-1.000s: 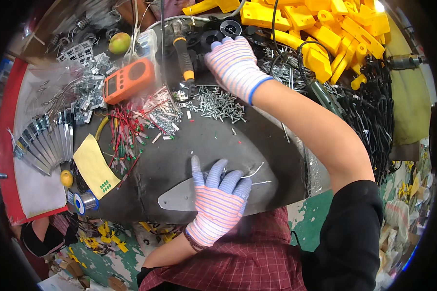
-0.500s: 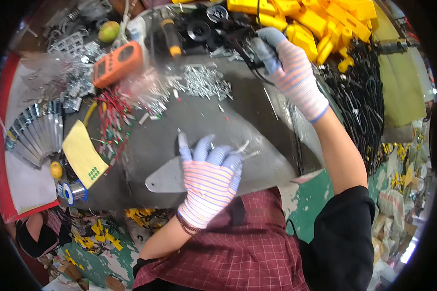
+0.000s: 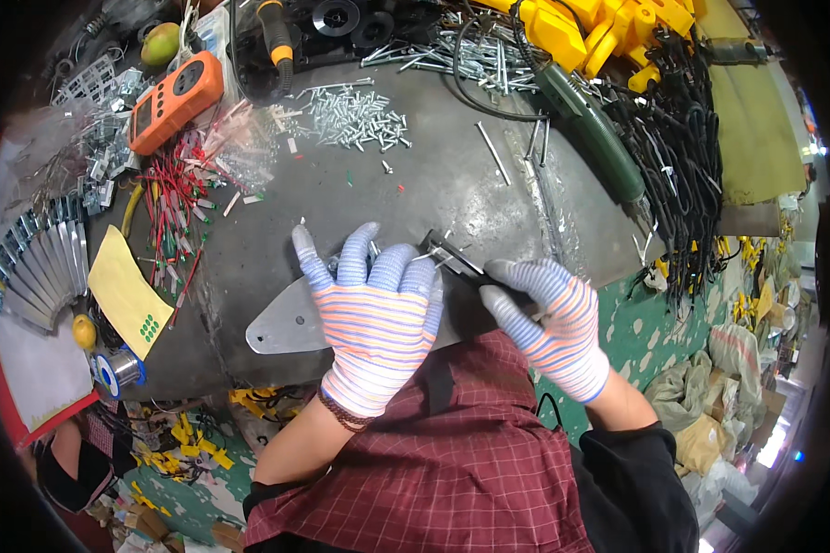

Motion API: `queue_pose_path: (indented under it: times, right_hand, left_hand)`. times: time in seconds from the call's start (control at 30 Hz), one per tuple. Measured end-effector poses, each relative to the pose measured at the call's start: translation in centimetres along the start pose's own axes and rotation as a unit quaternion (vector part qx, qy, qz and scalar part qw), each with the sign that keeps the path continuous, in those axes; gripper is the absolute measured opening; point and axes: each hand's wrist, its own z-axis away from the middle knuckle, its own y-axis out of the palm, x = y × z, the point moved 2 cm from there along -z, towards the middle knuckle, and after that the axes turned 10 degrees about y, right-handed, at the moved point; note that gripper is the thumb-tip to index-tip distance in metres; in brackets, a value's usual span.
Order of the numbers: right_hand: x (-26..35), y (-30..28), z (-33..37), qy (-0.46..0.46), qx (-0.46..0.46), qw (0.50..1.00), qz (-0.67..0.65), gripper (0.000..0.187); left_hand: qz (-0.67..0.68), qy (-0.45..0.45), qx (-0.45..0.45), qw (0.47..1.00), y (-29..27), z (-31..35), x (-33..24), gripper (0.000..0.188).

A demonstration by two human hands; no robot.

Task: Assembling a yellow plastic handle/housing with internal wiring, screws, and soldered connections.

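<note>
Head view, and at the centre sits a slim black tool (image 3: pixel 461 261), its far tip right by some pale wire ends (image 3: pixel 440 263), just beside the left fingertips. Right hand (image 3: pixel 553 327) has thumb and fingers closed around the tool's near end, apparently leaving the tip free and in sight. Left hand (image 3: pixel 375 323) lies palm down, fingers spread and slightly bent over a grey plate (image 3: pixel 275 332), probably steadying it; whether they pinch anything underneath, I can't tell. Out across the dark tabletop (image 3: pixel 433 180): loose screws (image 3: pixel 355 118) on the far side, likely heaped for easy reach, an orange meter (image 3: pixel 177 100) far left, a solder spool (image 3: pixel 120 370) near left. Over right, a green tool (image 3: pixel 595 138) beside black cables (image 3: pixel 687 184), yellow parts (image 3: pixel 553 35) beyond. Below, worn green floor (image 3: pixel 655 323), bags crowding its right.
</note>
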Motion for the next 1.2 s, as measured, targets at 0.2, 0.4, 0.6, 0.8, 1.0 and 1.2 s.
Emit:
queue_pose_path:
  times: [0.2,0.4,0.6,0.8,1.0,1.2]
  right_hand:
    - [1.7,3.9,0.6,-0.055,0.025,0.998,0.014,0.027]
    - [1.3,5.0,-0.1,-0.100,0.026,0.994,-0.029,0.036]
    - [1.5,5.4,-0.4,-0.107,0.042,0.993,0.008,0.035]
    - [1.1,5.3,-0.7,-0.096,0.070,0.992,-0.039,0.037]
    - [0.6,5.0,-1.1,-0.126,0.067,0.989,-0.031,0.039]
    - [0.9,4.2,-1.4,-0.145,0.093,0.984,-0.040,0.039]
  left_hand:
    - [0.148,0.009,-0.015,0.989,-3.8,1.7,2.0,0.057]
    - [0.129,0.006,0.016,0.991,-3.0,2.5,4.4,0.068]
    - [0.101,0.027,0.001,0.995,-2.7,1.1,3.9,0.071]
    - [0.117,0.017,-0.016,0.993,-2.7,1.1,3.5,0.079]
    - [0.095,0.017,0.029,0.995,-2.8,0.0,3.2,0.083]
    - [0.093,0.019,0.018,0.995,-3.0,0.2,3.0,0.079]
